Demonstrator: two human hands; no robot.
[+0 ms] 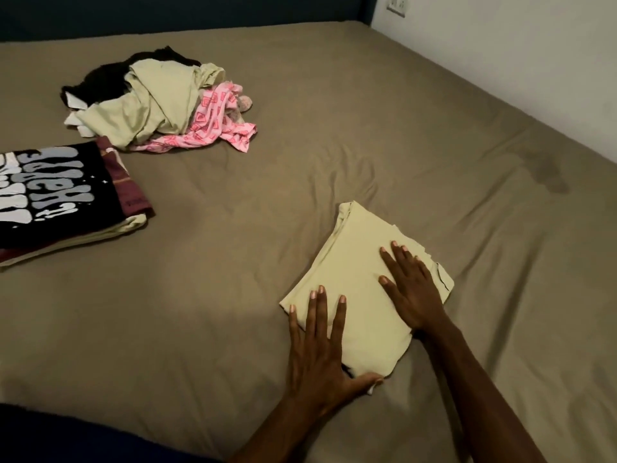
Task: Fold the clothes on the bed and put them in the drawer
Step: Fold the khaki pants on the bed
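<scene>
Head view: folded pale-green garment (364, 289) lies near-right on the bed (367, 111) — left hand (315, 359) and right hand (412, 289) press it, fingers straight. Soft, light, floppy — probably best lifted from underneath.

Bare sheet (334, 155) between clothes heaps (160, 105)

From my feed, the only lettering I see sits on the black folded shirt (56, 192) at the bed's left edge: big pale bubble letters, upside down and cut off by the frame. I can't read them reliably.
</scene>
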